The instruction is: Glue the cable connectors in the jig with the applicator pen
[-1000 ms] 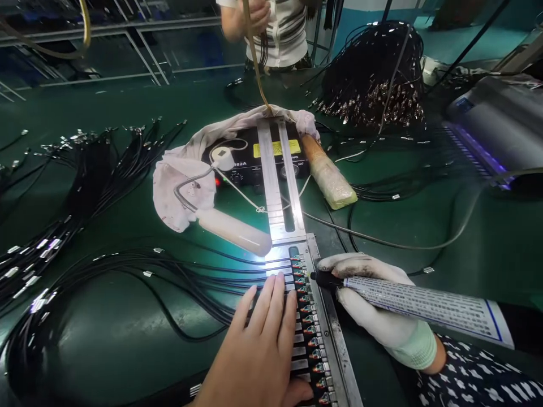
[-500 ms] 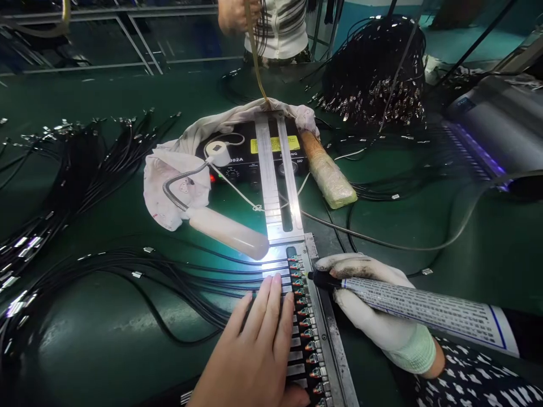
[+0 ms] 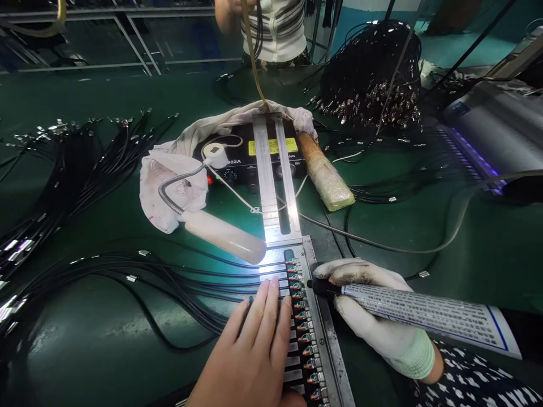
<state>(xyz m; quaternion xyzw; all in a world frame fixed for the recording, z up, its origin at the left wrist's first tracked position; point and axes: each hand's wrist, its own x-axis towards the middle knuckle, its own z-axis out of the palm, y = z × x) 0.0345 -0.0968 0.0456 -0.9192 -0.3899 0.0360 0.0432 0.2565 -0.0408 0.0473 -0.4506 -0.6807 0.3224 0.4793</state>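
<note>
My left hand (image 3: 250, 345), bare, lies palm down with its fingers spread over the black cables (image 3: 203, 271) and the slotted metal fixture (image 3: 328, 339). Small connectors (image 3: 303, 327) with coloured wires sit in a row along the fixture, right of my fingertips. In a white glove, my right hand (image 3: 377, 316) is closed round a black-tipped dispenser with a printed label (image 3: 424, 308). The dispenser's tip is at the fixture's edge, near the upper connectors. A lamp with a pale tubular body (image 3: 224, 237) lights the fixture's upper end.
Behind the fixture stand a black control box (image 3: 233, 169), a white cloth (image 3: 169, 186) and a wrapped handle (image 3: 328, 181). Cable bundles (image 3: 85, 152) lie left, more (image 3: 373, 79) at the back right. A grey machine (image 3: 500, 124) glows purple. A person (image 3: 275, 34) is across the table.
The view has shifted slightly, so the fixture and table items appear a little lower and further left. My left hand remains on the cables, and my right hand still holds the dispenser beside the fixture.
</note>
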